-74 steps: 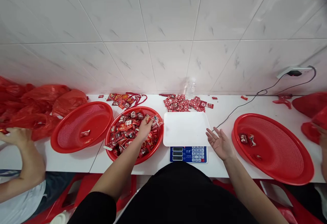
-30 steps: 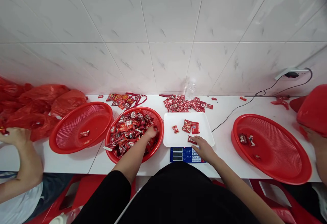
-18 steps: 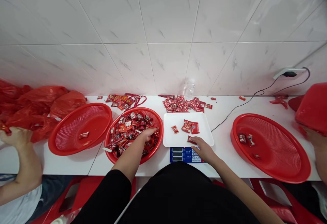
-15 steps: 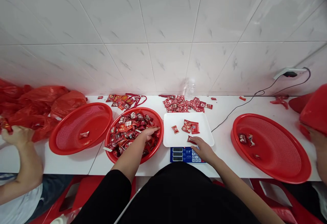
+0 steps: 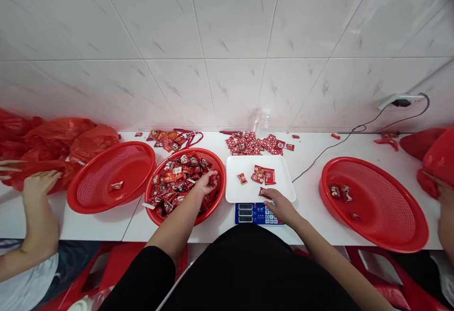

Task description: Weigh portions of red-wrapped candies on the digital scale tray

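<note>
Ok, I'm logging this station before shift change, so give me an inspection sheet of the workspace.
Surface: white counter, crowded.
Job's things: wrapped candies fill the middle red basket; four packets on the scale tray.
Clutter: loose packets by the wall, red bags, two more baskets.
Hands: left hand closed on candies; right hand touches a packet at the tray edge.
Cables: black cord to wall socket.
Surroundings: tiled wall; co-workers' hands either side.

Small packing workroom: white tiled wall [image 5: 227, 41] running behind a long white bench [image 5: 305, 159], bearing red baskets [image 5: 109, 178], wrapped sweets [image 5: 177, 178], weighing scale [image 5: 258, 212].
</note>
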Tool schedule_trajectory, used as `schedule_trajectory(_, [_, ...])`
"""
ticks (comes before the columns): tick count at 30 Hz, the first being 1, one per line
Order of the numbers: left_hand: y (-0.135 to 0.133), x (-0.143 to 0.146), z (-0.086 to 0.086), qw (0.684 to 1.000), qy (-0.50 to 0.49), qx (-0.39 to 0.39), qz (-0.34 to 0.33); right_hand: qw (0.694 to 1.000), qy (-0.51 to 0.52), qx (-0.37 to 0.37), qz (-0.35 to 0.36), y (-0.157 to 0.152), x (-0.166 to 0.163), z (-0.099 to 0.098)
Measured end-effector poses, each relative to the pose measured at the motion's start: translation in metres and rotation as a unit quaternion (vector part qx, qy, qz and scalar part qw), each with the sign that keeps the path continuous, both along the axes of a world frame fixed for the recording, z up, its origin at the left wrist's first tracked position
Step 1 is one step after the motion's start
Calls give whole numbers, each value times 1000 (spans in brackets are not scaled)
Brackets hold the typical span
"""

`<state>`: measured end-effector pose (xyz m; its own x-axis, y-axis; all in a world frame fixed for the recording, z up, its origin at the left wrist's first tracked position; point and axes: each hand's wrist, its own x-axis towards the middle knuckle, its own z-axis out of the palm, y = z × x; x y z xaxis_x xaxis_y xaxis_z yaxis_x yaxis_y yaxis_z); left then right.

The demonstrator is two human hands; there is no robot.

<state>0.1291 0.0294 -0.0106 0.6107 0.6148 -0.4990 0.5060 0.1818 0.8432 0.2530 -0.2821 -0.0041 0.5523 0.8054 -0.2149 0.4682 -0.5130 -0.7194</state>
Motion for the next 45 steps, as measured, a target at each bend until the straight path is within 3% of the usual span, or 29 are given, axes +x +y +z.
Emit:
schedule_trajectory(6, [-7, 19, 34, 993, -83, -81, 28, 1000, -11, 4, 29, 0, 0, -1])
schedule_trajectory(9, [-33, 42, 48, 984, -111, -136, 6, 999, -25, 1, 36, 4, 1, -6])
schedule_trajectory(12, [-65, 63, 53, 984, -98, -136, -52, 999, -33, 0, 39, 7, 3, -8])
schedule_trajectory(16, [-88, 72, 47, 987, -75, -86, -112, 999, -45, 1, 27, 8, 8, -6])
schedule_trajectory(19, [-85, 68, 36, 988, -40, 38, -142, 998, -66, -6, -8, 7, 13, -7])
schedule_trajectory(23, [-76, 61, 19, 963, 40, 168, -208, 991, -88, -25, -92, 12, 28, -15])
schedule_trajectory(26, [-80, 58, 7, 951, 33, 165, -258, 989, -69, -21, -130, 23, 40, -21])
schedule_trajectory(30, [-88, 58, 1, 964, -12, 91, -251, 997, -34, 17, -74, 41, 43, -20])
schedule_trajectory(34, [-68, 56, 6, 975, -24, 171, -136, 997, -41, 20, -65, 44, 39, -15])
schedule_trajectory(38, [-15, 42, -2, 952, -7, 305, -22, 995, -36, 2, -91, 26, 37, -17])
schedule_trajectory(41, [21, 25, -17, 929, 96, 354, -53, 993, -30, -4, -114, 11, 36, -24])
schedule_trajectory(45, [42, 13, -35, 917, 136, 361, -103, 993, -20, 9, -119, 4, 31, -29])
